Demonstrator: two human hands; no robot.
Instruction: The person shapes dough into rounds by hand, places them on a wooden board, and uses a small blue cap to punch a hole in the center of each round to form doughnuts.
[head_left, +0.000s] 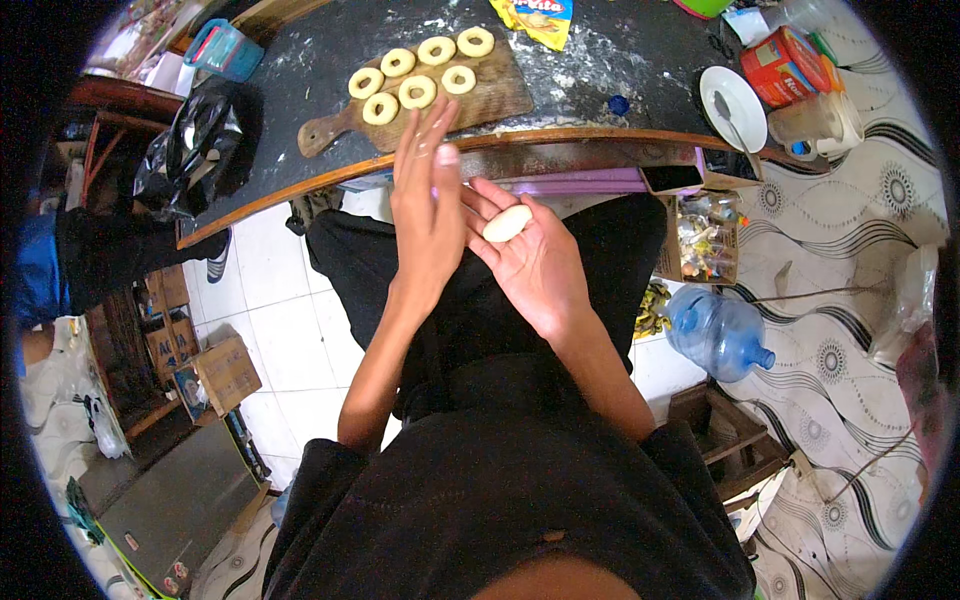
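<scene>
An oval piece of pale dough lies on the upturned palm and fingers of my right hand, just past the table's front edge. My left hand is raised beside it with fingers extended, its fingertips over the front edge of the wooden board, holding nothing. Several dough rings lie in two rows on the wooden paddle board, whose handle points left. The board rests on the black tabletop, which is dusted with flour.
A white plate with a spoon, a red package and clear plastic containers stand at the table's right. A yellow packet lies at the back. At left are a blue plastic cup and a black plastic bag. A person's leg shows at far left.
</scene>
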